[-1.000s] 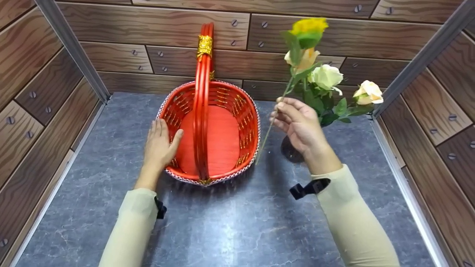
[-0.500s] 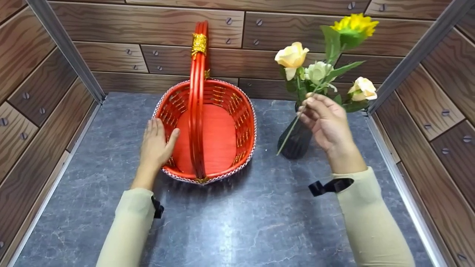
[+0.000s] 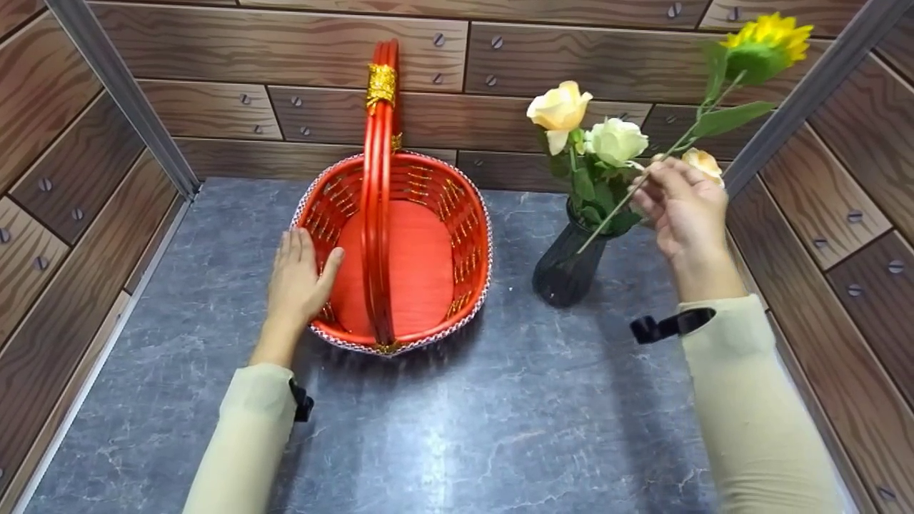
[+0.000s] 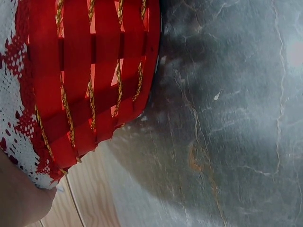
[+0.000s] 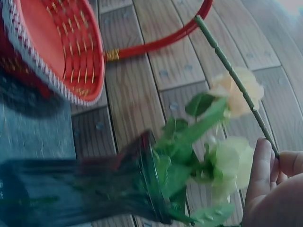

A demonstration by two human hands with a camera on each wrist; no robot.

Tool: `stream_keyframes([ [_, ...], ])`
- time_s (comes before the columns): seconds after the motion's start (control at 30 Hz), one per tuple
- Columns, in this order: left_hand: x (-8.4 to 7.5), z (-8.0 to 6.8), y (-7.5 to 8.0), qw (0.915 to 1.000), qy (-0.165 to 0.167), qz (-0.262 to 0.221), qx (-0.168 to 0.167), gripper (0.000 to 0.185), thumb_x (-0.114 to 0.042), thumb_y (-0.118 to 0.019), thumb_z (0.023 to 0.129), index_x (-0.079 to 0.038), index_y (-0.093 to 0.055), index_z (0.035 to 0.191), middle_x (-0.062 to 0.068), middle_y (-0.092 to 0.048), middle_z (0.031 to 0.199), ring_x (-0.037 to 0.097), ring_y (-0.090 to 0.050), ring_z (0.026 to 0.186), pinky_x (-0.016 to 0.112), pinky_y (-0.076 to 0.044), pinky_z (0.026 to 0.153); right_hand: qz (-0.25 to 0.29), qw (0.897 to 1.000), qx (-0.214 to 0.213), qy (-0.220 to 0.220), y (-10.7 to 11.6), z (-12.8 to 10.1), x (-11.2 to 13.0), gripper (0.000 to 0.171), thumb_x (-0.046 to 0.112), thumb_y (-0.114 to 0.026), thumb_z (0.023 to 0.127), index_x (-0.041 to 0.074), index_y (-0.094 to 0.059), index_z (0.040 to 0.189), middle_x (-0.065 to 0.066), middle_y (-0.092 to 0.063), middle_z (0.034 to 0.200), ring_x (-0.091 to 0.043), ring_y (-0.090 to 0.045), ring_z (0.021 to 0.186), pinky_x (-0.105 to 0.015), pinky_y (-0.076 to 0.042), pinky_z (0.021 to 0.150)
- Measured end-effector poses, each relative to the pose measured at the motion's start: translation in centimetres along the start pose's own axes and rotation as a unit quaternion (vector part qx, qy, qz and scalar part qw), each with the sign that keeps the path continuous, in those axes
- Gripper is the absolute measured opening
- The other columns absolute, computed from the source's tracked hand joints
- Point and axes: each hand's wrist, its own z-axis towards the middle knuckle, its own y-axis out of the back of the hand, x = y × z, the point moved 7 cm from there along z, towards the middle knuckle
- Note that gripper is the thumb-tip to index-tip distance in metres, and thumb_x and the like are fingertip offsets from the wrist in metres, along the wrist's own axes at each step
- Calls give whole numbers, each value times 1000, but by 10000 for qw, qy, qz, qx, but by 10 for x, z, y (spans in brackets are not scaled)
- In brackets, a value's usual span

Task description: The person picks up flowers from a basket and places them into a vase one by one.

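Observation:
My right hand pinches the green stem of a yellow sunflower between thumb and fingers. Its bloom tilts up to the right, and the bare stem end points down-left, crossing in front of a dark glass vase. In that vase stand a peach rose, a pale green rose and another peach rose, partly covered by my right hand. My left hand rests with straight fingers on the left rim of a red woven basket, thumb over the inside.
The basket's tall red handle, wrapped in gold, arches over its middle. Grey marbled flooring lies under basket and vase. Wood-patterned walls close off the back and both sides, with metal posts at the corners.
My right hand has carried the sunflower rightward, from beside the basket to above the vase's right side, with the stem end now higher. My left hand has stayed on the basket.

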Motion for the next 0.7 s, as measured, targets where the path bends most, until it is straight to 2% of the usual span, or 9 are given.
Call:
stream_keyframes([
  [0.27, -1, 0, 2, 10000, -1, 23, -29, 95, -68, -23, 100, 8, -13, 155, 27, -9, 163, 38, -1, 153, 51, -6, 125, -310, 9990, -288, 166, 8, 20, 9, 5, -8, -66, 90, -3, -65, 89, -12, -69, 72, -19, -69, 62, -26, -60, 58],
  [0.5, 1, 0, 0, 10000, 44, 18, 68, 96, -69, -21, 100, 7, -10, 156, 26, -5, 164, 38, 1, 153, 51, -4, 125, -663, 9957, -562, 318, 10, 34, 13, 6, -9, -68, 87, -3, -67, 87, -9, -67, 72, -16, -68, 60, -26, -60, 57],
  [0.7, 2, 1, -1, 10000, 0, 0, 2, 94, -68, -24, 100, 8, -11, 156, 26, -7, 163, 38, -1, 153, 52, -6, 125, -773, 9922, -855, 480, 11, 44, 16, 10, -11, -67, 86, -2, -64, 82, -8, -67, 74, -16, -66, 60, -26, -59, 55],
])
